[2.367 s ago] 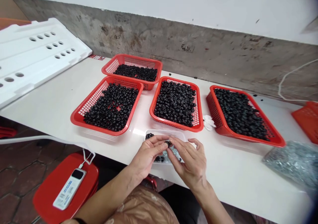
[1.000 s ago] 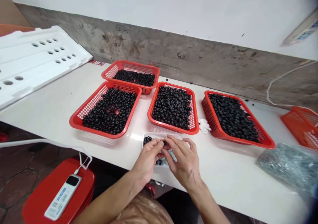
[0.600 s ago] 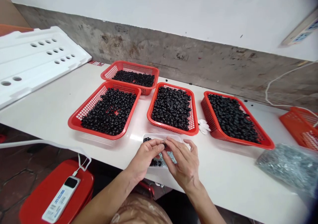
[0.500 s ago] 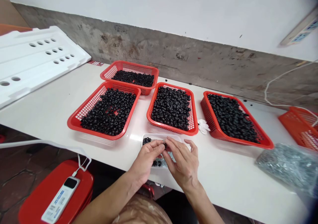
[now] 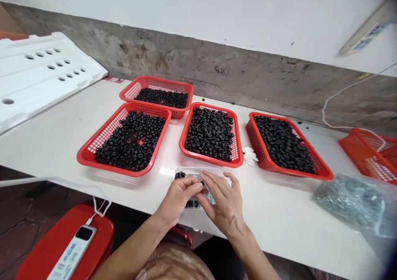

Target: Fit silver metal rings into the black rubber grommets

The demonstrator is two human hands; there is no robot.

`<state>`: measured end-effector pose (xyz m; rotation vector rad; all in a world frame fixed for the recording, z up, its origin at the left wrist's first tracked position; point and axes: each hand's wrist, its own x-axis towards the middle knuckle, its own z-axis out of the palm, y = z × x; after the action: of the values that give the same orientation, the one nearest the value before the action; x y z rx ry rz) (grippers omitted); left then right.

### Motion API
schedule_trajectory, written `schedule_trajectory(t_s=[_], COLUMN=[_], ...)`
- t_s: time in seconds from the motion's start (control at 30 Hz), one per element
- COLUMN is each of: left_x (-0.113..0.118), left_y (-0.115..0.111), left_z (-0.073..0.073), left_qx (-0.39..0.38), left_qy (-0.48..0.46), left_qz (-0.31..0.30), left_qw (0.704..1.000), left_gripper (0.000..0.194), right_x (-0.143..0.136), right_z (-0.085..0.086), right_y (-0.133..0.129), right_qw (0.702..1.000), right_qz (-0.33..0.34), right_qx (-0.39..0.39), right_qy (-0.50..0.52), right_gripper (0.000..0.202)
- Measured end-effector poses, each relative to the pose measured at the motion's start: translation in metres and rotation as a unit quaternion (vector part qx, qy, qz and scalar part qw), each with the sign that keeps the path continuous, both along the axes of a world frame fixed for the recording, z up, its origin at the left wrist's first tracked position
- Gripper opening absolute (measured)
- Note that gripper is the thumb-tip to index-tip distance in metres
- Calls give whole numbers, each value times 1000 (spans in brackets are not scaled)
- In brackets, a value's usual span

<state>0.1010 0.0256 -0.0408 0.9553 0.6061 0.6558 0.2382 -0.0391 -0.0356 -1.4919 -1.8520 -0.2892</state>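
Over a shallow translucent plastic box [image 5: 217, 171], my two hands meet at the fingertips. My left hand [image 5: 178, 199] pinches a small black ring-shaped part [image 5: 203, 183] between thumb and forefinger. From the other side, my right hand [image 5: 223, 203] brings its thumb and fingers close against the same spot, its little finger raised. Whatever sits in the right fingertips is hidden or too small to name. Inside the box lie small silvery pieces [image 5: 211, 197], with black rings [image 5: 180, 175] at the back left and more black rings [image 5: 192, 204] at the front.
Red baskets of black rings stand behind the box: front left [image 5: 83, 158], back left [image 5: 190, 93], middle [image 5: 182, 145] and right [image 5: 328, 174]. A clear bag of silvery pieces [image 5: 347, 199] lies at right. A power bank [image 5: 72, 253] rests on a red stool [image 5: 34, 251].
The whole view has shifted a little, moving the scene slightly left. My hands remain together over the box, and the fingertips have shifted slightly around the black ring.
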Motion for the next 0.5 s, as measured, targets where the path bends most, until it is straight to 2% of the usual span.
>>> schedule_trajectory(t_s=[0.2, 0.4, 0.5], left_x=[1, -7, -8], left_y=[-5, -3, -4], left_z=[0, 3, 2], left_qx=[4, 15, 26], left_qy=[8, -3, 8], left_qz=[23, -41, -34], left_qw=[1000, 999, 999], left_gripper=[18, 22, 23], right_x=[3, 9, 11], right_z=[3, 9, 8], right_y=[2, 2, 1], right_qw=[998, 998, 996], right_qz=[10, 30, 47], right_qx=[-19, 2, -1], right_qy=[-62, -62, -70], right_gripper=[25, 25, 25])
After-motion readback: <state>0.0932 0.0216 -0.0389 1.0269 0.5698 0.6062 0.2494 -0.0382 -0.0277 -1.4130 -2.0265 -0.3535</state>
